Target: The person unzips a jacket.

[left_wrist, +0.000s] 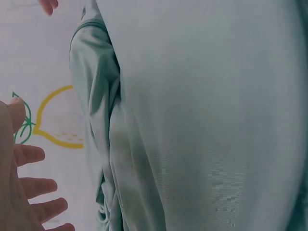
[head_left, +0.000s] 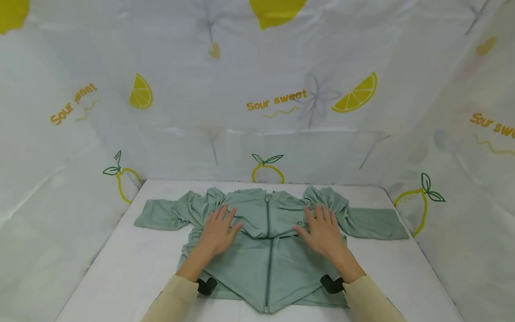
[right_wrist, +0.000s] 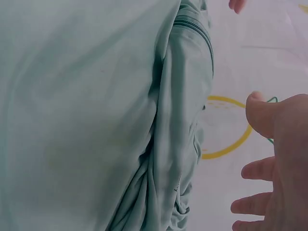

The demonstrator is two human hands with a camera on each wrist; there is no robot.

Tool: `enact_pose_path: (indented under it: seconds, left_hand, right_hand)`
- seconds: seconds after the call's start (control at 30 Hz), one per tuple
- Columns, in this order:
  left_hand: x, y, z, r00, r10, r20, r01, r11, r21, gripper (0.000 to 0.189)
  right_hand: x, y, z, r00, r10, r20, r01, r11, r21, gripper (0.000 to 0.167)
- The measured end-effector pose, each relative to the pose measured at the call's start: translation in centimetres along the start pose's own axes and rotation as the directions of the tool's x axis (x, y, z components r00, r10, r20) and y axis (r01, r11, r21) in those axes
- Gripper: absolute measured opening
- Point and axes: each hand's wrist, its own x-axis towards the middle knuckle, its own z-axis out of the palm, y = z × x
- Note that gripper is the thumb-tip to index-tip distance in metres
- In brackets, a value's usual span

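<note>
A sage-green zip-up jacket [head_left: 245, 257] lies front up with its zipper [head_left: 270, 264] done up along the middle. Its upper part is slumped into a crosswise fold below the chest. One sleeve [head_left: 161, 214] stretches left and the other sleeve [head_left: 378, 222] right, both bunched near the shoulders. Over the left chest area is my left hand [head_left: 218, 232], fingers straight and spread. My right hand [head_left: 322, 232] mirrors it on the right, beside small dark lettering. Both wrist views show the fingers extended with nothing in them, past the folded cloth [left_wrist: 94, 62].
The jacket lies on a white table [head_left: 120, 259], its lower hem close to the near edge. White sheeting [head_left: 185, 107] printed with lemons and "Sour sweet" walls off the back and both sides. A black wrist-camera mount [head_left: 207, 286] sits by each cuff.
</note>
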Motion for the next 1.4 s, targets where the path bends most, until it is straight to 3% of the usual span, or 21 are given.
enact_pose_path:
  seconds: [0.3, 0.5, 0.73, 0.87, 1.13, 1.4]
  left_hand:
    - [2.3, -0.1, -0.1, 0.998, 0.001, 0.070, 0.002, 0.999, -0.041, 0.061]
    - [4.7, 0.1, -0.1, 0.997, 0.035, 0.063, -0.031, 0.997, -0.071, 0.058]
    - [7.2, 0.2, 0.2, 0.996, 0.051, 0.068, -0.044, 0.995, -0.094, 0.054]
    - [8.2, -0.2, 0.5, 0.996, 0.032, 0.087, -0.027, 0.998, -0.058, 0.053]
    - [9.9, -0.8, 1.6, 0.993, 0.016, 0.116, -0.015, 1.000, -0.009, 0.050]
    - [11.5, -0.6, 3.7, 0.998, 0.031, 0.054, -0.030, 0.999, -0.015, 0.037]
  right_hand:
    - [3.3, -0.8, 0.6, 0.997, -0.078, -0.018, 0.079, 0.995, 0.063, 0.065]
    - [5.7, -0.9, 1.2, 0.987, -0.148, -0.054, 0.152, 0.985, 0.080, 0.058]
    - [7.9, -1.0, 1.8, 0.994, -0.109, 0.006, 0.107, 0.981, 0.160, 0.054]
    - [9.0, -1.4, 2.2, 0.993, -0.105, 0.046, 0.095, 0.977, 0.193, 0.051]
    - [10.7, -2.4, 3.4, 0.993, -0.108, 0.052, 0.095, 0.975, 0.200, 0.041]
    - [11.9, -2.1, 5.2, 0.987, -0.131, 0.095, 0.109, 0.972, 0.207, 0.040]
